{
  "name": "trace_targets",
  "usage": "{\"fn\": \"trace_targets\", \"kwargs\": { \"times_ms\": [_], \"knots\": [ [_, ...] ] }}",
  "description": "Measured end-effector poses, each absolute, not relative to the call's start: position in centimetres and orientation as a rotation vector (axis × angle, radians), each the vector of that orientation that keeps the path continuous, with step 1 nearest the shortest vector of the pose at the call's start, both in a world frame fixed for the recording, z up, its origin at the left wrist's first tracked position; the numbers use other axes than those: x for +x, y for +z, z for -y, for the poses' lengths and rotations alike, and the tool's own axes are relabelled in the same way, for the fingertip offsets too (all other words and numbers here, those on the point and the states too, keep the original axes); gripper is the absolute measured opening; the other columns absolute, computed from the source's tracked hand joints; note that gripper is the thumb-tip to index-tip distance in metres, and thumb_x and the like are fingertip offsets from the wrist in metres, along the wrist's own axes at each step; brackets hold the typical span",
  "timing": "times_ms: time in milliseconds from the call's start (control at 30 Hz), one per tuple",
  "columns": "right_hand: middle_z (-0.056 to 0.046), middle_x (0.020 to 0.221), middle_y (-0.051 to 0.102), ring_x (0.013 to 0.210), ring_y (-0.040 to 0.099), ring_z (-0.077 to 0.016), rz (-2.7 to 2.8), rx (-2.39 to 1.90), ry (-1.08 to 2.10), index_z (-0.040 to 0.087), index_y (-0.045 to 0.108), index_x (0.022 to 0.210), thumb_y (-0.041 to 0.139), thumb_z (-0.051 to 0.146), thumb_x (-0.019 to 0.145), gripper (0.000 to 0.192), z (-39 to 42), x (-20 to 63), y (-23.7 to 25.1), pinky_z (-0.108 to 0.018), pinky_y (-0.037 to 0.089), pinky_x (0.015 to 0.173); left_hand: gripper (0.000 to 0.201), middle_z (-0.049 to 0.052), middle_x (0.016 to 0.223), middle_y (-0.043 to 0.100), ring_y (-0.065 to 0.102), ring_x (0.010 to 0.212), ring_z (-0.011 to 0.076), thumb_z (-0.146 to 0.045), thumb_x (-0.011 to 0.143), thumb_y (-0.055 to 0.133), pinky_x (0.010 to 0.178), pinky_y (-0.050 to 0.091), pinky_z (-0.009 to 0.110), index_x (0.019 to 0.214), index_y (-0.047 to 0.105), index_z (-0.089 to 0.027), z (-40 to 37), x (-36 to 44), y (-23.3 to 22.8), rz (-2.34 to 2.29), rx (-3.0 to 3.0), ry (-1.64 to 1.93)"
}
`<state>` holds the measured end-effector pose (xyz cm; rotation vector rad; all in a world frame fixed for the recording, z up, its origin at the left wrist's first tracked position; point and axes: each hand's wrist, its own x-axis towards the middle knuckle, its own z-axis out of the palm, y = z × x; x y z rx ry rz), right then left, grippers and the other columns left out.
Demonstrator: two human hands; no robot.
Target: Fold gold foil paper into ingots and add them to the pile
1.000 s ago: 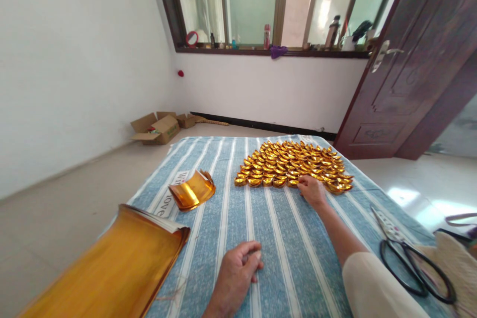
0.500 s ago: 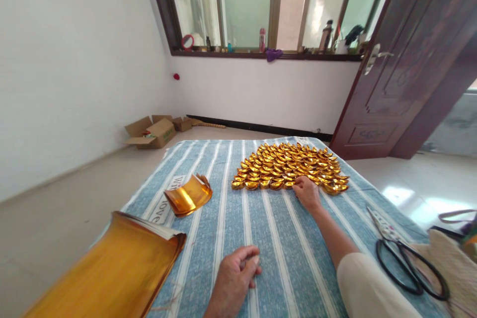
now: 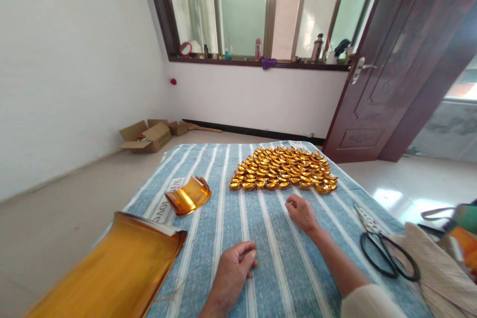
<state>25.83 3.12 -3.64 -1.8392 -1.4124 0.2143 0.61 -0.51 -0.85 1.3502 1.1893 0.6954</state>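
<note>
Rows of small folded gold paper ingots [image 3: 283, 171] lie on a blue-and-white striped cloth [image 3: 238, 218]. My right hand [image 3: 302, 212] hovers just in front of the nearest row, fingers loosely curled, holding nothing. Near the front edge my left hand [image 3: 233, 272] rests on the cloth with its fingers curled in; whether it holds anything is unclear. A small curled bundle of gold sheets [image 3: 188, 195] lies to the left. A big stack of gold foil paper [image 3: 112, 271] fills the front left.
Black scissors [image 3: 387, 253] lie on the cloth at the right, beside a beige woven bag [image 3: 436, 268]. Open cardboard boxes [image 3: 147, 135] sit on the floor by the far wall. A dark wooden door [image 3: 387, 69] stands open at the right.
My right hand has drawn back from the front row of ingots toward me and is off them. The left hand has stayed in place. The view has tilted slightly.
</note>
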Motion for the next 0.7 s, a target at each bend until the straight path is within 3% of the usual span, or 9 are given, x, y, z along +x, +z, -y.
{"fn": "trace_targets", "kwargs": {
  "times_ms": [267, 433, 700],
  "knots": [
    [-0.001, 0.07, 0.063, 0.065, 0.055, -0.0143, 1.632, -1.756, 0.189, 0.02, 0.063, 0.072, 0.05, 0.015, 0.082, 0.017, 1.2, 19.6, -3.6, -0.024, 0.034, 0.063, 0.044, 0.002, 0.062, 0.066, 0.055, 0.05, 0.0139, -0.043, 0.067, 0.059, 0.055, 0.045, 0.028, 0.095, 0.069, -0.011, 0.3, 0.5, -1.3, -1.145, 1.401, 0.694],
    [-0.004, 0.076, 0.063, 0.078, 0.054, -0.0177, 1.79, -1.79, -0.14, 0.019, 0.061, 0.067, 0.051, 0.013, 0.086, 0.023, 2.5, 17.5, -4.5, -0.026, 0.035, 0.072, 0.045, 0.003, 0.064, 0.067, 0.055, 0.05, 0.0143, -0.044, 0.067, 0.059, 0.056, 0.045, 0.029, 0.095, 0.069, -0.01, 0.5, 0.3, -1.3, -1.131, 1.428, 0.702],
    [-0.005, 0.091, 0.067, 0.094, 0.059, -0.0181, 1.678, -2.023, -0.065, 0.021, 0.066, 0.081, 0.046, 0.013, 0.09, 0.024, 1.4, 20.5, -3.7, -0.024, 0.039, 0.082, 0.044, 0.003, 0.062, 0.066, 0.06, 0.056, 0.0167, -0.046, 0.066, 0.059, 0.058, 0.046, 0.029, 0.091, 0.069, -0.011, 0.9, 0.3, -0.6, -1.114, 1.44, 0.725]
  ]
}}
